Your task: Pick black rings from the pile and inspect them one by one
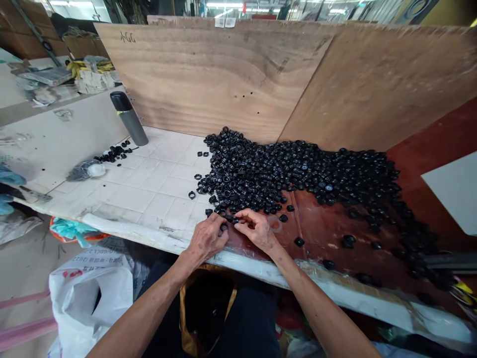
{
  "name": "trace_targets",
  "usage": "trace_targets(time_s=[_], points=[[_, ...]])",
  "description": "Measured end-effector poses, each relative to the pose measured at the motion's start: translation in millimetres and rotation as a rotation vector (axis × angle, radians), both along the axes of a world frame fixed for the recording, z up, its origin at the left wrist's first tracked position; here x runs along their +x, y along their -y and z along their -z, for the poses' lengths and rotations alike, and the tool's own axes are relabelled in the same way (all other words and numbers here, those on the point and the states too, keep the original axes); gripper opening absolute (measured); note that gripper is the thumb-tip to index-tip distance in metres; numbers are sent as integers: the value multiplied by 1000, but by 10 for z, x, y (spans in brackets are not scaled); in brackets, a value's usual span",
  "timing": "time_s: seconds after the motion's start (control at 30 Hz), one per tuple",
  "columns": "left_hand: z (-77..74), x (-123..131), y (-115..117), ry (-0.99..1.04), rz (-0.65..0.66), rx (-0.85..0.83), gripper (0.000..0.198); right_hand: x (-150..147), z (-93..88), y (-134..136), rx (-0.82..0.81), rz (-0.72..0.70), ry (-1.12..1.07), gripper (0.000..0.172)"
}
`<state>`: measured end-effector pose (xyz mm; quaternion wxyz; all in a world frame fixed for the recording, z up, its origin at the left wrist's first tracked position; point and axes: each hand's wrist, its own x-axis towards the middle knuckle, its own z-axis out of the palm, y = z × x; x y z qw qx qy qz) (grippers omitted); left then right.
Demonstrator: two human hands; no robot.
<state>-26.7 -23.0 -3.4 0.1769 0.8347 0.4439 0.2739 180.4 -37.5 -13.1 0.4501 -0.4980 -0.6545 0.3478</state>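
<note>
Small black ring-like parts lie in a wide heap against the wooden board. At the heap's near edge, my left hand has its fingers closed around a black ring. My right hand faces it from the right, thumb and forefinger pinched on a small black part. The two hands are close together above the front of the table, with a narrow gap between them. Several loose black parts lie just beyond the fingertips.
A dark flask stands at the back left, near a plastic bag and small black pieces. The wooden board rises behind the heap. Below the table's front edge are an open yellow-rimmed bag and a white sack.
</note>
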Motion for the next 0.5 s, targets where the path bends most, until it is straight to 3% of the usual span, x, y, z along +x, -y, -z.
trace_targets(time_s=[0.1, 0.2, 0.3, 0.5], points=[[18, -43, -31, 216, -19, -156, 28, -12, 5, -4, -11, -17, -34, 17], [19, -71, -48, 475, 51, -386, 26, -35, -10, 3, 3, -36, -35, 16], [6, -77, -37, 609, 90, -575, 25, -61, -37, 20, 26, -41, -18, 14], [8, -76, -26, 584, 99, -581, 25, -90, -79, 41, 56, -77, 31, 10]])
